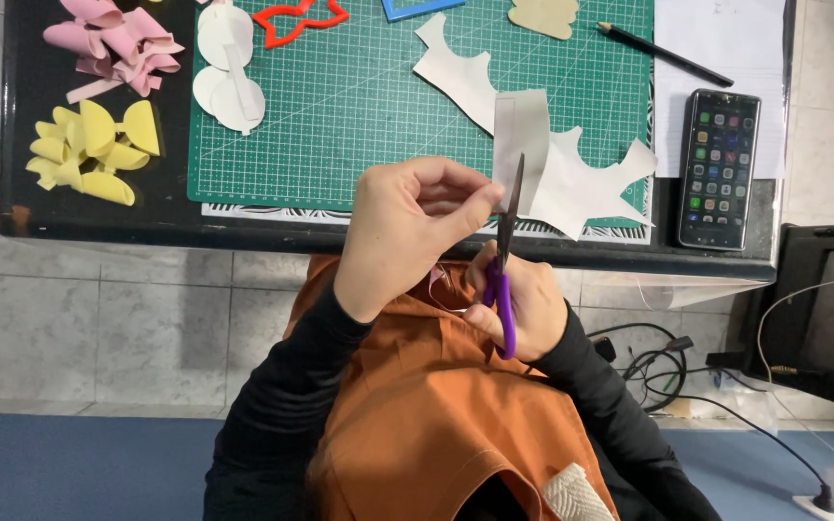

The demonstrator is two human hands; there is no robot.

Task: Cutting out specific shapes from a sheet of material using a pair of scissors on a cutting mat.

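My left hand (407, 227) pinches a small white foam strip (520, 135) and holds it upright in front of me. My right hand (533, 304) grips purple-handled scissors (504, 260). Their blades point up and lie against the strip's lower edge. Both hands hover over my lap, just before the table's near edge. A larger white foam offcut (571, 178) with scalloped cut-outs lies on the green cutting mat (340, 116) behind the strip.
A pink foam bow (118, 43) and a yellow foam bow (94, 150) rest at the table's left. White round foam pieces (229, 68), a red star outline (301, 19), a pencil (663, 53) and a phone (719, 169) lie on the table. Cables (687, 376) trail on the floor at right.
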